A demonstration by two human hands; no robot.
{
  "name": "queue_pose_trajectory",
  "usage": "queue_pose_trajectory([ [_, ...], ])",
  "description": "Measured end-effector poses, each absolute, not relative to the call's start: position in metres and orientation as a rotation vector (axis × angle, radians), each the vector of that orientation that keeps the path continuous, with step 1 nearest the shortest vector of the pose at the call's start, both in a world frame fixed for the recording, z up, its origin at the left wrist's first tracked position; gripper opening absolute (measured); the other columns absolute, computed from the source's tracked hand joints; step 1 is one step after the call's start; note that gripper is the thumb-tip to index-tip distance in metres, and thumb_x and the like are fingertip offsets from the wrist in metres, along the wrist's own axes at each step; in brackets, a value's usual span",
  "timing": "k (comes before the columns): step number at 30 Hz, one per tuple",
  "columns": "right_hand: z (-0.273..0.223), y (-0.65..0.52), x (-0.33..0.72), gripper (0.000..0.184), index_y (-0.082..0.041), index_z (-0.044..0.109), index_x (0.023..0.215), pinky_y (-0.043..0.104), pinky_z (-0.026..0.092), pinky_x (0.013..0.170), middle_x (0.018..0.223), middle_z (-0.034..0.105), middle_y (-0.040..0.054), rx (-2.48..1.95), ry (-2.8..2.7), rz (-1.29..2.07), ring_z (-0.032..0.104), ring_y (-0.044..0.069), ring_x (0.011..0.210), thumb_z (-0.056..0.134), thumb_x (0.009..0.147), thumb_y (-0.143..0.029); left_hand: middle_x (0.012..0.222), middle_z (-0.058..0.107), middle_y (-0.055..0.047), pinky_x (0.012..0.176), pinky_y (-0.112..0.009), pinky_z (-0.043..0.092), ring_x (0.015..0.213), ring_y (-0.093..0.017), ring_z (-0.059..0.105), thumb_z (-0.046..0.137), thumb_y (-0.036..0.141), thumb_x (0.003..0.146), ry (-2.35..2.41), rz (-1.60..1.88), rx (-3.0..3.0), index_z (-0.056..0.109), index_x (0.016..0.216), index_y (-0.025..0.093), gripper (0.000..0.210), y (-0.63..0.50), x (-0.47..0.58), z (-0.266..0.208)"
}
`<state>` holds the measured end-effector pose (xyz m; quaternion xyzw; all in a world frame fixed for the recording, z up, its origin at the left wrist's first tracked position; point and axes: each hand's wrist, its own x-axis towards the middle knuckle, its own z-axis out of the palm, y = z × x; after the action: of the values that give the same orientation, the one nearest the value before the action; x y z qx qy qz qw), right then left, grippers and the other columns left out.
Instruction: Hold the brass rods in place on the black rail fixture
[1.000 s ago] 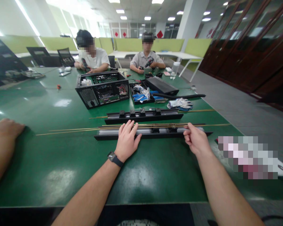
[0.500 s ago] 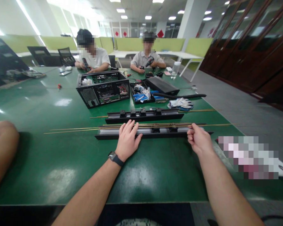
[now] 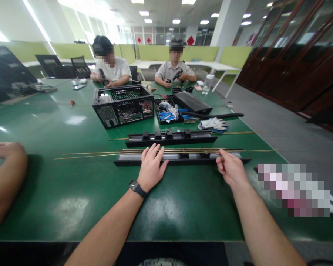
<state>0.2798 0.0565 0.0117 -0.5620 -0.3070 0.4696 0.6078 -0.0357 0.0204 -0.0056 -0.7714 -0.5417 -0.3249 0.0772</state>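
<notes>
A long black rail point(image 3: 194, 162) with a pale grey channel lies across the green table in front of me. Thin brass-coloured rods point(image 3: 86, 153) run along it and stick out past both ends. My left hand point(image 3: 153, 162), wearing a watch, rests with fingers stretched over the rods and the rail's middle. At the rail's right part, my right hand point(image 3: 231, 166) pinches a thin rod between thumb and forefinger, the other fingers curled. Small black blocks point(image 3: 184, 153) sit in the channel between my hands. Just beyond lies a second black rail point(image 3: 169, 142) with several black blocks along it.
An opened black computer case point(image 3: 122, 107) stands beyond the rails. Right of it are a box of gloves point(image 3: 168, 112), a black panel point(image 3: 192, 102) and loose gloves point(image 3: 214, 124). Two people with power tools sit opposite. Another person's arm point(image 3: 8, 177) rests at left.
My right hand has shifted slightly left along the rods, still pinching. My left hand stays flat on the rail. The whole view has moved a little.
</notes>
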Motion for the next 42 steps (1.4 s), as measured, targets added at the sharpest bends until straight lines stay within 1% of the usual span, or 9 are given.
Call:
queue_pose_trajectory([
  [5, 0.0113, 0.0569, 0.2809, 0.036, -0.016, 0.066, 0.082, 0.015, 0.021, 0.026, 0.054, 0.060, -0.0016, -1.299, -0.669, 1.055, 0.040, 0.006, 0.032, 0.086, 0.072, -0.044, 0.152, 0.056, -0.015, 0.124, -0.054, 0.030, 0.149, -0.031, 0.043, 0.054, 0.037, 0.101, -1.637, -0.972, -2.312, 0.054, 0.146, 0.019, 0.048, 0.0197, -0.0350, -0.0054],
  [10, 0.0109, 0.0574, 0.2820, 0.036, -0.016, 0.065, 0.082, 0.015, 0.022, 0.026, 0.054, 0.060, -0.0016, -1.293, -0.670, 1.047, 0.040, 0.006, 0.032, 0.085, 0.072, -0.044, 0.152, 0.055, -0.014, 0.123, -0.055, 0.030, 0.149, -0.031, 0.043, 0.054, 0.036, 0.101, -1.638, -0.980, -2.318, 0.053, 0.147, 0.021, 0.049, 0.0203, -0.0353, -0.0059],
  [18, 0.0097, 0.0577, 0.2828, 0.035, -0.015, 0.066, 0.082, 0.015, 0.022, 0.026, 0.053, 0.060, -0.0017, -1.288, -0.671, 1.052, 0.040, 0.006, 0.032, 0.085, 0.072, -0.042, 0.151, 0.056, -0.015, 0.123, -0.054, 0.031, 0.149, -0.031, 0.043, 0.055, 0.036, 0.101, -1.644, -0.982, -2.321, 0.054, 0.146, 0.019, 0.048, 0.0202, -0.0354, -0.0042],
  [26, 0.0080, 0.0578, 0.2833, 0.035, -0.016, 0.065, 0.082, 0.015, 0.022, 0.026, 0.054, 0.060, -0.0016, -1.287, -0.682, 1.040, 0.041, 0.007, 0.032, 0.085, 0.072, -0.043, 0.151, 0.057, -0.014, 0.122, -0.055, 0.031, 0.148, -0.032, 0.044, 0.055, 0.036, 0.101, -1.653, -0.991, -2.322, 0.055, 0.146, 0.022, 0.047, 0.0209, -0.0361, -0.0054],
  [36, 0.0065, 0.0582, 0.2842, 0.033, -0.016, 0.067, 0.082, 0.015, 0.023, 0.026, 0.054, 0.060, -0.0012, -1.294, -0.682, 1.033, 0.040, 0.006, 0.033, 0.084, 0.073, -0.042, 0.151, 0.057, -0.014, 0.123, -0.052, 0.031, 0.149, -0.030, 0.043, 0.055, 0.037, 0.101, -1.657, -0.998, -2.324, 0.055, 0.145, 0.020, 0.047, 0.0208, -0.0353, -0.0048],
  [42, 0.0059, 0.0583, 0.2840, 0.034, -0.016, 0.068, 0.082, 0.016, 0.022, 0.026, 0.054, 0.060, -0.0011, -1.300, -0.686, 1.032, 0.041, 0.006, 0.033, 0.085, 0.072, -0.043, 0.151, 0.057, -0.014, 0.122, -0.053, 0.031, 0.149, -0.031, 0.043, 0.054, 0.036, 0.101, -1.669, -0.985, -2.327, 0.054, 0.146, 0.021, 0.047, 0.0200, -0.0351, -0.0036],
])
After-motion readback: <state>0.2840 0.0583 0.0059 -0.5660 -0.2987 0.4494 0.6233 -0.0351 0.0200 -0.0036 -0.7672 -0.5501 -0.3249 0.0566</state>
